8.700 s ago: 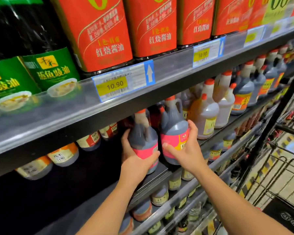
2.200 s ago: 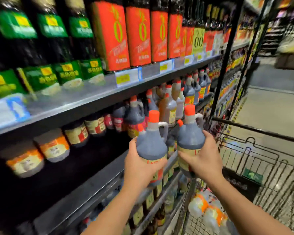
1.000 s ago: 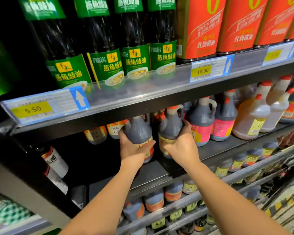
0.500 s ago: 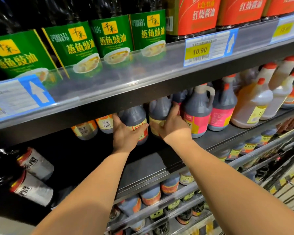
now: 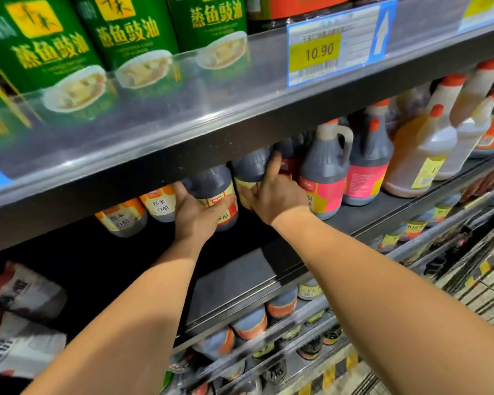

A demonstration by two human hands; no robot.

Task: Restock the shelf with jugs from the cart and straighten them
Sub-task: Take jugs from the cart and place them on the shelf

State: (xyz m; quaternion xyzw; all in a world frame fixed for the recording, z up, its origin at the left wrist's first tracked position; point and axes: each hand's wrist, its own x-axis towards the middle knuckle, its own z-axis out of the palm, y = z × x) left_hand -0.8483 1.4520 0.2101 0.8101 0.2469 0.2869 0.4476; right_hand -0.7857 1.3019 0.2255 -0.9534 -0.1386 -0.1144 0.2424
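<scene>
Both hands reach under the upper shelf edge (image 5: 240, 129). Left hand (image 5: 197, 215) grips left jug (image 5: 214, 183), dark with a red-yellow label: thumb across the label, fingers (image 5: 180, 189) wrapped round its far side. Right hand (image 5: 277, 195) holds right jug (image 5: 250, 169), thumb low on the label and forefinger straight up its side. Both jugs sit side by side on the middle shelf (image 5: 368, 212), just left of pink-label jugs (image 5: 322, 189). Price tag (image 5: 320, 52) reads 10.90.
</scene>
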